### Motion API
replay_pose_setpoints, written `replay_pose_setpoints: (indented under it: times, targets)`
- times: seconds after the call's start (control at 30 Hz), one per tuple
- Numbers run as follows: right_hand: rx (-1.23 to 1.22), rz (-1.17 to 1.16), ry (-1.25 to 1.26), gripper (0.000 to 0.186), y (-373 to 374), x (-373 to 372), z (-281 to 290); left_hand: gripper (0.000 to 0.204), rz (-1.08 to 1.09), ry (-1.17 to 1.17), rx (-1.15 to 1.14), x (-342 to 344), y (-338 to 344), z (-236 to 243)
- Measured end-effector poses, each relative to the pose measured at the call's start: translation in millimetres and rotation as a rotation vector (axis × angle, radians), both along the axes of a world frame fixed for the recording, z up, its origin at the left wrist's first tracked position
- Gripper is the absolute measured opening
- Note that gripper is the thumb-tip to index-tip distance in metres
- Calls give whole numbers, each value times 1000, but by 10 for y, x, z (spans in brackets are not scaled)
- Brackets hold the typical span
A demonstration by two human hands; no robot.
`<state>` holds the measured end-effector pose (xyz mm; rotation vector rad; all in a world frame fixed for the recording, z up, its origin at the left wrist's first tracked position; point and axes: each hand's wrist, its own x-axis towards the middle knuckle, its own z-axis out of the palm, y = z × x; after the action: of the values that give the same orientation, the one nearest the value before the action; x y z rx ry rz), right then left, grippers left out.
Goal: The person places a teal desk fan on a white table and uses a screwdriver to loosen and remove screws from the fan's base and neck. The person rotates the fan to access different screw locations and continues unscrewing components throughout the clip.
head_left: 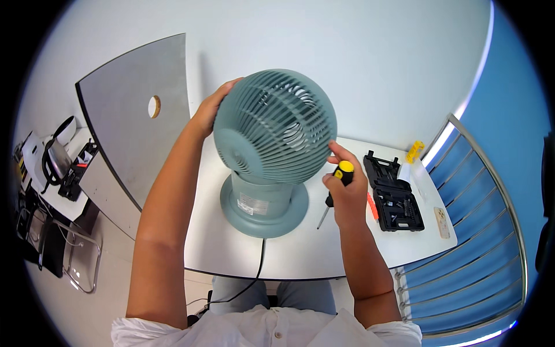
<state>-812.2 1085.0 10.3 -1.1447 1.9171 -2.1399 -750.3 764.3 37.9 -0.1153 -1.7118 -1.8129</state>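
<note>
A grey-green fan (274,124) with a round slatted guard stands on its wide base on the white desk (283,260). My left hand (217,104) is closed on the upper left side of the guard, its fingertips partly hidden behind it. My right hand (347,185) grips a screwdriver (344,170) with a yellow and black handle, its metal shaft pointing down, while a fingertip touches the guard's right side. A black cord (262,254) runs from the base over the desk's front edge.
A black tool case (393,208), red piece (372,207), yellow tool (414,150) and light remote (441,222) lie at the right. A grey partition (127,98) divides off another desk with a kettle (58,161). A metal railing (503,208) runs along the right.
</note>
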Motion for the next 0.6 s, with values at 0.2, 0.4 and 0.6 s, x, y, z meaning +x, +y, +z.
replay_pose_setpoints:
  times: [0.2,0.4,0.6]
  targets:
    - [-76,259,69,56,76,-19,56,44,-99,-42,296,-184,-459,-354]
    - [-207,185,-23,48,442,-251,-117,45,116,-113,165,-149,-213,-156]
    - [-20,230,-315,55,466,-441,-258,56,328,-14,-628,49,264,672]
